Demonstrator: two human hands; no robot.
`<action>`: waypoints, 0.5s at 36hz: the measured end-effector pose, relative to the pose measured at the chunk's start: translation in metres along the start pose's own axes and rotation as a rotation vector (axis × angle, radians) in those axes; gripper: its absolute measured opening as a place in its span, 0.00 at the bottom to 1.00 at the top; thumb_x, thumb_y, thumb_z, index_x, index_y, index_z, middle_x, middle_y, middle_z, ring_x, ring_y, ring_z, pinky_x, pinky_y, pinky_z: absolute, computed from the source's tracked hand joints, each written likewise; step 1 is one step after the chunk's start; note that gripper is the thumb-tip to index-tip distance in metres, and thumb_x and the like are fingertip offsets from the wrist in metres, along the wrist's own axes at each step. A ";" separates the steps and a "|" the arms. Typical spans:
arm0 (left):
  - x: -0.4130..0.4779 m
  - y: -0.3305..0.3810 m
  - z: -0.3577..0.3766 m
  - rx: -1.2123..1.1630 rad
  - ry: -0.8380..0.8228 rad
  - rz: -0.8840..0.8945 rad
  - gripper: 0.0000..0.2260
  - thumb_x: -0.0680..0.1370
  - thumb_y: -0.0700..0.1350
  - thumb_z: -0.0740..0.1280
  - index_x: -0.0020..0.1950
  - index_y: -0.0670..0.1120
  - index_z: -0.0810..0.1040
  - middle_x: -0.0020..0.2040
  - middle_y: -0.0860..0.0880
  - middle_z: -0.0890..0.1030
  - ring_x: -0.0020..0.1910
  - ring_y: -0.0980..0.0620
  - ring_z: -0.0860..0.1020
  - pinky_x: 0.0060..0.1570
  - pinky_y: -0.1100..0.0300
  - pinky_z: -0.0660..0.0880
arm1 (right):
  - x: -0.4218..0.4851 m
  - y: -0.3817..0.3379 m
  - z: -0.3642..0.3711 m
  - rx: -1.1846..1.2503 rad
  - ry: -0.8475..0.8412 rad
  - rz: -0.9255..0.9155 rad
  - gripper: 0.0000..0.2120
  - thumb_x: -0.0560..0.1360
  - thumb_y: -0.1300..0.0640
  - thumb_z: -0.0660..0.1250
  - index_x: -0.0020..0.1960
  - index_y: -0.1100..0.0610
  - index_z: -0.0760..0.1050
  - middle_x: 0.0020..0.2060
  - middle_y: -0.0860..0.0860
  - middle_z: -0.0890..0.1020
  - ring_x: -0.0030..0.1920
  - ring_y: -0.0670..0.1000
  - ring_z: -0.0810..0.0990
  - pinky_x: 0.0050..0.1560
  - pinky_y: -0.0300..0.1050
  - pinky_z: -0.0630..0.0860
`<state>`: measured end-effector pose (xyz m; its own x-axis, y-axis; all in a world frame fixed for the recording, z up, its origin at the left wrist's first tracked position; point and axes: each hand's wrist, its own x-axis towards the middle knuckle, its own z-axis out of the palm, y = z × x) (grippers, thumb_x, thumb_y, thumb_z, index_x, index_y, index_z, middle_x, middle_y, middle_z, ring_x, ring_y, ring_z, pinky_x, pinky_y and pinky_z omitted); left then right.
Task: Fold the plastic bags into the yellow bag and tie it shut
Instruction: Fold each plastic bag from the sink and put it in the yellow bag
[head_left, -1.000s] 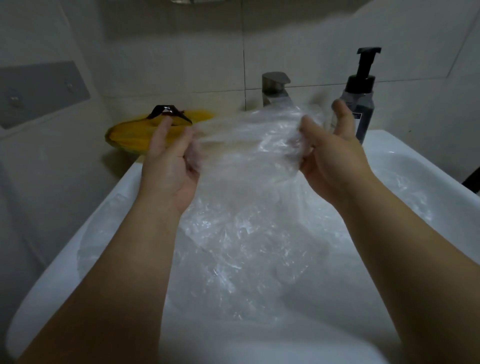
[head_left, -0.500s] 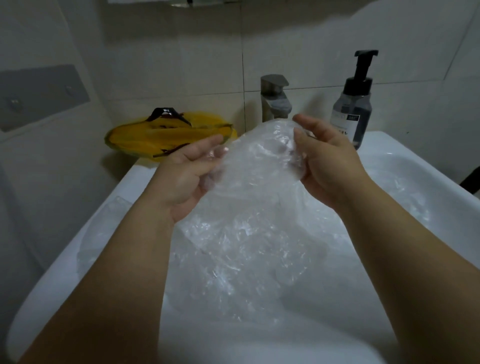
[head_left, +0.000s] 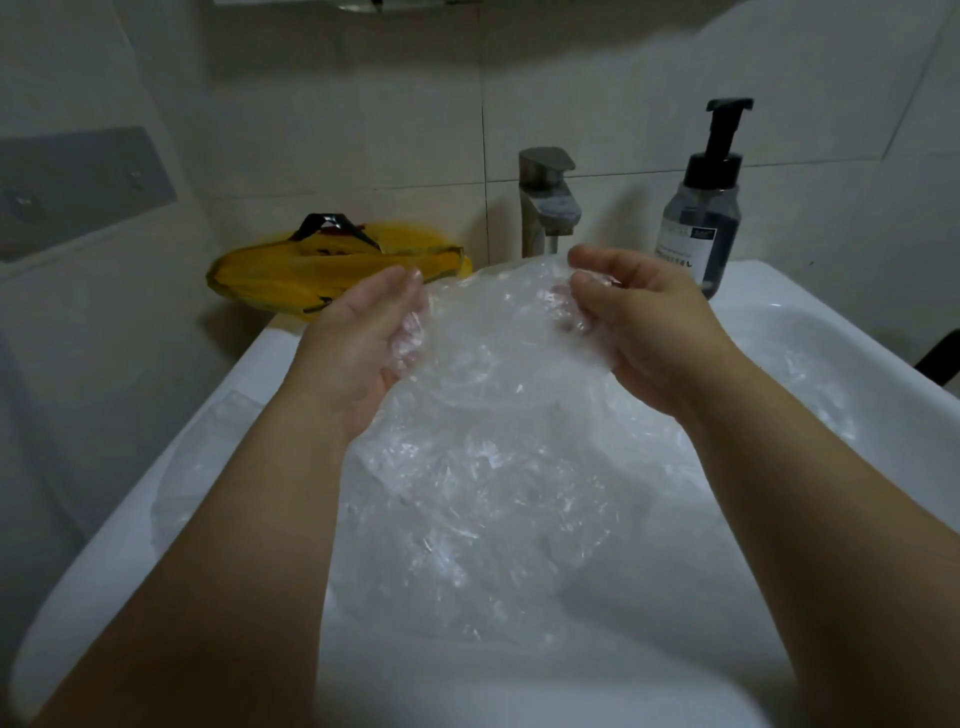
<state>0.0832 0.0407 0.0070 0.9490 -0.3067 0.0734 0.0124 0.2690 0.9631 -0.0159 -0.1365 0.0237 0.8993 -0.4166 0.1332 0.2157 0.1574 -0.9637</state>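
Observation:
A clear crinkled plastic bag (head_left: 488, 395) hangs over the white sink, held up between both hands. My left hand (head_left: 358, 343) grips its left edge, with fingers behind the film. My right hand (head_left: 639, 322) pinches its upper right edge with curled fingers. The bag's lower part drapes down into the basin, where more clear plastic lies. The yellow bag (head_left: 332, 273) with black handles lies flat at the sink's back left corner, beyond my left hand and apart from it.
A white sink (head_left: 124, 545) fills the lower view. A grey faucet (head_left: 548, 200) stands at the back centre. A pump soap bottle (head_left: 698, 218) stands at the back right. Tiled walls close in at the back and left.
Both hands have drawn closer together and lower, gathering the top of the clear bag into a narrower fold. My left hand has dropped away from in front of the yellow bag.

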 end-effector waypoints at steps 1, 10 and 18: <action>0.001 -0.001 0.000 -0.004 0.016 0.021 0.10 0.78 0.46 0.69 0.59 0.51 0.78 0.43 0.54 0.82 0.38 0.60 0.80 0.36 0.65 0.76 | 0.000 0.000 0.001 -0.005 0.008 -0.001 0.09 0.77 0.66 0.64 0.53 0.54 0.76 0.53 0.56 0.80 0.49 0.53 0.82 0.52 0.50 0.81; 0.002 -0.001 -0.001 -0.003 -0.003 0.019 0.15 0.77 0.37 0.68 0.59 0.53 0.79 0.56 0.54 0.83 0.50 0.56 0.83 0.46 0.60 0.79 | -0.003 -0.009 0.001 0.363 -0.073 0.078 0.11 0.79 0.61 0.58 0.59 0.59 0.75 0.45 0.57 0.80 0.47 0.58 0.80 0.50 0.51 0.78; -0.004 -0.001 0.004 0.109 -0.032 0.120 0.17 0.77 0.35 0.67 0.58 0.57 0.77 0.65 0.53 0.78 0.55 0.55 0.80 0.59 0.56 0.77 | -0.009 -0.011 0.003 0.307 -0.256 0.222 0.15 0.81 0.49 0.52 0.48 0.54 0.75 0.37 0.52 0.85 0.37 0.51 0.84 0.39 0.42 0.79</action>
<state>0.0785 0.0384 0.0070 0.9310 -0.3077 0.1965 -0.1368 0.2050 0.9691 -0.0250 -0.1323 0.0340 0.9932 -0.1144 0.0217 0.0755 0.4918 -0.8674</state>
